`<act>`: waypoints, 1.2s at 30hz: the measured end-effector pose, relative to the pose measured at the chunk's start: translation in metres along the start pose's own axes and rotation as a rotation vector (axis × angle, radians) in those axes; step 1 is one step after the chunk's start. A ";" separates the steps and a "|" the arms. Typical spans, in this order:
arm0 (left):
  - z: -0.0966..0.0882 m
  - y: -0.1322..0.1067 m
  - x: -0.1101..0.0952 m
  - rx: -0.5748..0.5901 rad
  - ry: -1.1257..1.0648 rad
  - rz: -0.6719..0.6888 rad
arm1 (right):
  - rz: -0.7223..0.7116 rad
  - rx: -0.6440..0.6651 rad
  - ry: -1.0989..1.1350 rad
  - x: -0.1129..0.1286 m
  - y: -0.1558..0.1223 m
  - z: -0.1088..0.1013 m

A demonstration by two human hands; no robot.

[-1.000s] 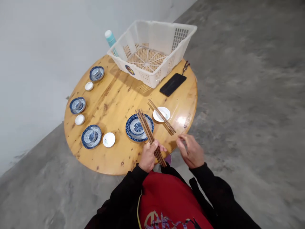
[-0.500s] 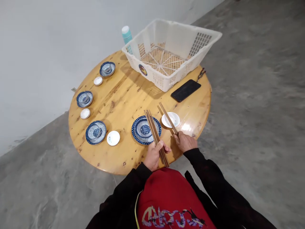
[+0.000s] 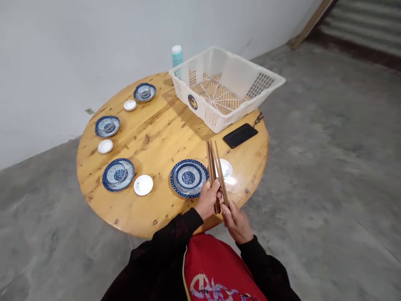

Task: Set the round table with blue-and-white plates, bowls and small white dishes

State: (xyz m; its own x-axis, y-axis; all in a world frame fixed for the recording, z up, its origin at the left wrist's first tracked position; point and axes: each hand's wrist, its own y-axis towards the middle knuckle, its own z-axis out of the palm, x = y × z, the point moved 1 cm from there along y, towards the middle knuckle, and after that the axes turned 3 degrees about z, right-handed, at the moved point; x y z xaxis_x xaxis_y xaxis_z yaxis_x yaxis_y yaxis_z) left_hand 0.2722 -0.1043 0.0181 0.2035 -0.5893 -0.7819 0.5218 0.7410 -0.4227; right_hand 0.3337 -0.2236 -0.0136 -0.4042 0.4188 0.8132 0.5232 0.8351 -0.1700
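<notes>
My left hand (image 3: pixel 209 198) is closed around a bundle of brown wooden chopsticks (image 3: pixel 211 161) near the table's front edge. Close beside it, my right hand (image 3: pixel 237 221) grips the lower end of a separate pair of chopsticks (image 3: pixel 221 171), which lean against or just beside the bundle; contact is hard to tell. Left of the bundle lies a blue-and-white plate (image 3: pixel 179 190) with a patterned bowl (image 3: pixel 189 178) on it. Behind the chopsticks is a small white dish (image 3: pixel 226 168), partly covered by them.
On the round wooden table (image 3: pixel 156 146) stand a large white plastic basket (image 3: pixel 216 121), a turquoise bottle (image 3: pixel 177 56) and a black phone (image 3: pixel 240 135). Along the left side are more plates (image 3: pixel 107 186) with bowls, and small white dishes (image 3: pixel 143 185). A wall rises behind.
My right hand has moved left, bringing its chopsticks from over the white dish to beside the left hand's bundle. The bundle is now more upright. My view has tilted up slightly.
</notes>
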 end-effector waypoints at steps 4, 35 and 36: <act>0.005 -0.009 -0.002 -0.007 0.050 0.024 | -0.037 0.007 -0.014 0.011 -0.004 0.005; -0.023 -0.027 0.017 0.234 0.641 0.347 | -0.048 -0.264 0.737 0.085 0.025 -0.020; -0.023 -0.026 0.019 0.222 0.602 0.336 | -0.073 -0.269 0.706 0.085 0.025 -0.018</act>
State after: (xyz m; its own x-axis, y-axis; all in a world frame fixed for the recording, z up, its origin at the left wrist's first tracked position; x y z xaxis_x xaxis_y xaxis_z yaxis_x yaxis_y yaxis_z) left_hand 0.2436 -0.1271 0.0039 -0.0754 -0.0146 -0.9970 0.6804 0.7302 -0.0621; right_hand 0.3261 -0.1738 0.0615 0.0836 -0.0376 0.9958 0.7147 0.6986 -0.0336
